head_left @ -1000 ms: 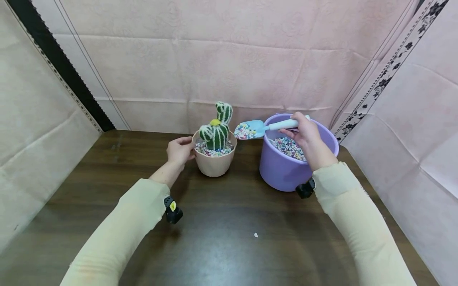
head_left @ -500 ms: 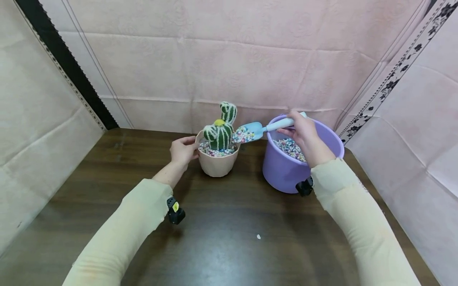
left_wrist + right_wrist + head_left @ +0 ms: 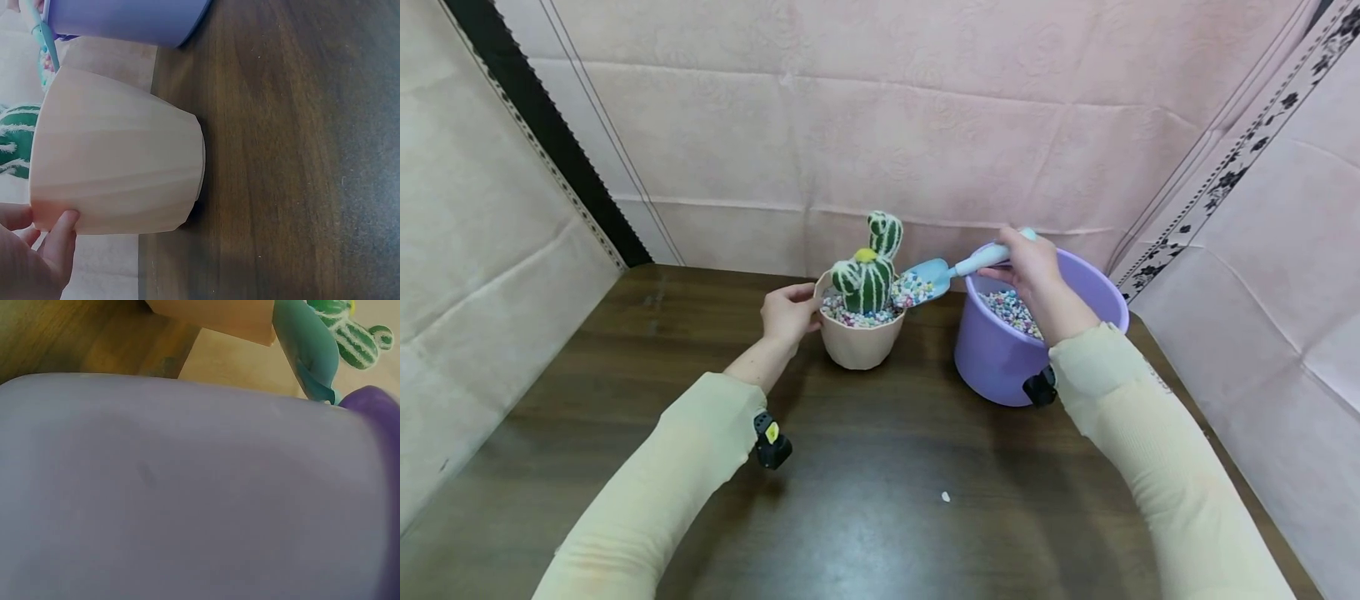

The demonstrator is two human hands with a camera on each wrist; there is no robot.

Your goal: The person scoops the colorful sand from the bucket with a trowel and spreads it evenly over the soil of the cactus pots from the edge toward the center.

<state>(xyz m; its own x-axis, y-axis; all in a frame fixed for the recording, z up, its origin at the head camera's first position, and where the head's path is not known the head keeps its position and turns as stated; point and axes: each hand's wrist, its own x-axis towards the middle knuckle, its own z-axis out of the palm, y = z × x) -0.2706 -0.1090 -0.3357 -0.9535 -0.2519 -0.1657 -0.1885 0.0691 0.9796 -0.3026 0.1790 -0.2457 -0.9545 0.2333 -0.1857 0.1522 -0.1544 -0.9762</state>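
My left hand (image 3: 790, 315) pinches the left rim of a beige flowerpot (image 3: 861, 345), thumb outside on its wall in the left wrist view. A green knitted cactus (image 3: 867, 287) with white stripes and a yellow flower stands in the pot among small multicoloured pebbles (image 3: 842, 311). In my right hand (image 3: 1033, 271) is the handle of a light blue trowel (image 3: 937, 273). The trowel's blade bears pebbles and tilts down at the pot's right rim, close beside the cactus. The right wrist view shows the underside of the blade (image 3: 312, 347); my right hand is hidden there.
A purple bucket (image 3: 992, 362) part-filled with similar pebbles stands right of the pot, beneath my right hand. One small white bit (image 3: 945, 497) lies on the dark wooden table (image 3: 865, 450). Pale cloth (image 3: 850, 125) hangs behind and along both sides.
The trowel has moved left from beside the bucket to the pot's rim, and its blade has tipped downward. My left hand keeps its hold on the pot.
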